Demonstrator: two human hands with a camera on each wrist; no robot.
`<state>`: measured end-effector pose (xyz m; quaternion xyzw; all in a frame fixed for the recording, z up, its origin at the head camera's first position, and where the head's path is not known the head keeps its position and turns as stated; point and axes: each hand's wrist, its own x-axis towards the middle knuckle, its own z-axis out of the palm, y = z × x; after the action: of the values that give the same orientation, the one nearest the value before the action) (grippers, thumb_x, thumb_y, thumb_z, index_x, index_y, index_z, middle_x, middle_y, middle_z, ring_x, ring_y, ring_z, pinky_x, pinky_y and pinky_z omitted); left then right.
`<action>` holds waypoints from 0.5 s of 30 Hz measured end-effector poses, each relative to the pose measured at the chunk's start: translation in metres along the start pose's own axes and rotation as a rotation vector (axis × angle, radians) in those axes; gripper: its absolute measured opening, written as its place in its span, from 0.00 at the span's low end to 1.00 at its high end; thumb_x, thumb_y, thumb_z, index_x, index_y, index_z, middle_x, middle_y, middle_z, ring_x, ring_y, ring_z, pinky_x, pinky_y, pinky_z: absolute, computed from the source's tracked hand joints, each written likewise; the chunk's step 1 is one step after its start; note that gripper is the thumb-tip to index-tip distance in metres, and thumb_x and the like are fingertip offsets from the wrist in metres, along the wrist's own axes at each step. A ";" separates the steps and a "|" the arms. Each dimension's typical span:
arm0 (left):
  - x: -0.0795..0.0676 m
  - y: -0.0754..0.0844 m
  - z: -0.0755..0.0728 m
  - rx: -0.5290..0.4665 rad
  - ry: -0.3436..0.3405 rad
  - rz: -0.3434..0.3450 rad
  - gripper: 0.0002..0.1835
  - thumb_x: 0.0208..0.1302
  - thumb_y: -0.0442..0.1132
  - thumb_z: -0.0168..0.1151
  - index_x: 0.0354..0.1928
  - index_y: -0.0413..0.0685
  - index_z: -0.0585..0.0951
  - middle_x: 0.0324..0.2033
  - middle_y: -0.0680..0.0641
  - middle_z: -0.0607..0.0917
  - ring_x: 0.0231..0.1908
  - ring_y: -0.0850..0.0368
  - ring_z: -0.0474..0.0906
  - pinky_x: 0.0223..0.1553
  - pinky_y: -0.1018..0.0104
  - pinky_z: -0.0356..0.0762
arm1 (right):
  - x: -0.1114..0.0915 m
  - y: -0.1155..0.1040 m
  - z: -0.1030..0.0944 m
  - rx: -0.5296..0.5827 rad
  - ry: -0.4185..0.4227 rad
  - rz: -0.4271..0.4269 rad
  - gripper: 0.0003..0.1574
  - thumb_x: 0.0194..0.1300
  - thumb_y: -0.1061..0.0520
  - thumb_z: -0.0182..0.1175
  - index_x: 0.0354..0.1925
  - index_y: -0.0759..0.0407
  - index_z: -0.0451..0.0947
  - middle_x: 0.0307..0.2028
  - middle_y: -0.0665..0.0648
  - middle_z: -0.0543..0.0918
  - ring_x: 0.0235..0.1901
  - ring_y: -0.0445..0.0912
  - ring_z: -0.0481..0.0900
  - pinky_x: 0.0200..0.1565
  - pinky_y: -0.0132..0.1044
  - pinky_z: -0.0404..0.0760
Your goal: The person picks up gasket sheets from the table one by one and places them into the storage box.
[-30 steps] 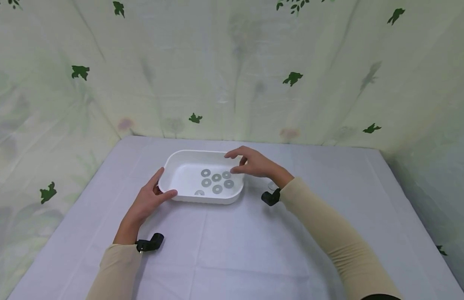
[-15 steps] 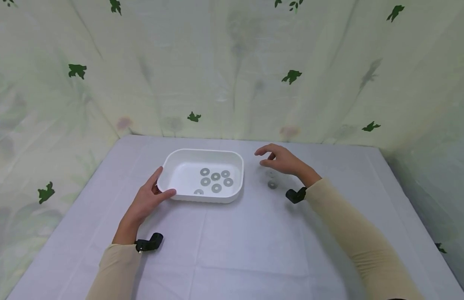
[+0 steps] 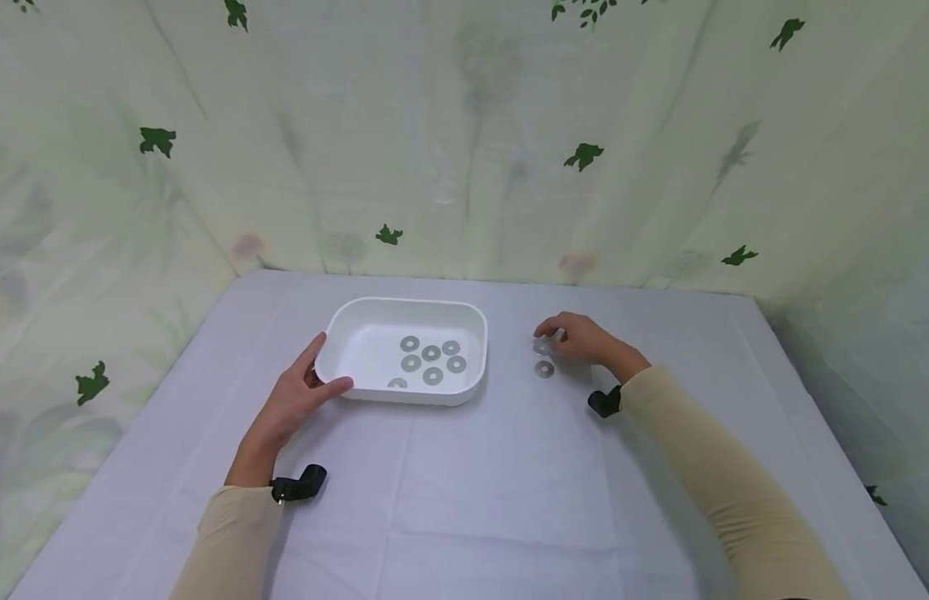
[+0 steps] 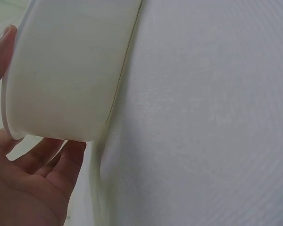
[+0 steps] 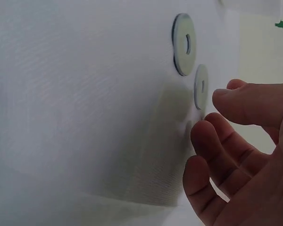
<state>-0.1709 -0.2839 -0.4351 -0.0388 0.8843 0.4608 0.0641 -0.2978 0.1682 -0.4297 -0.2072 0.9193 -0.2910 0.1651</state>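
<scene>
A white tray (image 3: pixel 400 396) stands on the table, with several flat grey washers (image 3: pixel 430 353) lying in its right half. My left hand (image 3: pixel 297 402) grips the tray's near left corner, thumb over the rim and fingers against the outer wall. In the left wrist view those fingers (image 4: pixel 66 165) touch the tray's side (image 4: pixel 70 70). Two more washers lie on the cloth right of the tray. Over the farther washer (image 5: pixel 201 87) hovers my right hand (image 3: pixel 584 340), its thumb and fingers bent but apart. The nearer washer (image 5: pixel 184 44) lies untouched beside it.
A pale lavender cloth (image 3: pixel 464 500) covers the table. Behind the table's far edge hangs a light curtain (image 3: pixel 464 167) with green leaf shapes. A black wrist camera (image 3: pixel 302 483) sits on the left wrist, another camera (image 3: pixel 605 402) on the right.
My right hand has moved from above the tray's right end out to the right and down to the farther washer on the cloth. The left hand and tray have stayed put.
</scene>
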 end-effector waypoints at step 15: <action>-0.001 0.001 0.000 0.005 -0.005 -0.008 0.54 0.63 0.55 0.67 0.80 0.63 0.40 0.75 0.41 0.60 0.58 0.50 0.66 0.44 0.84 0.64 | 0.013 0.002 0.008 -0.172 -0.027 -0.024 0.17 0.64 0.62 0.61 0.51 0.62 0.80 0.48 0.61 0.79 0.49 0.53 0.74 0.57 0.48 0.73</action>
<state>-0.1698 -0.2829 -0.4344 -0.0409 0.8851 0.4585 0.0680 -0.3062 0.1599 -0.4398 -0.2355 0.9361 -0.2099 0.1557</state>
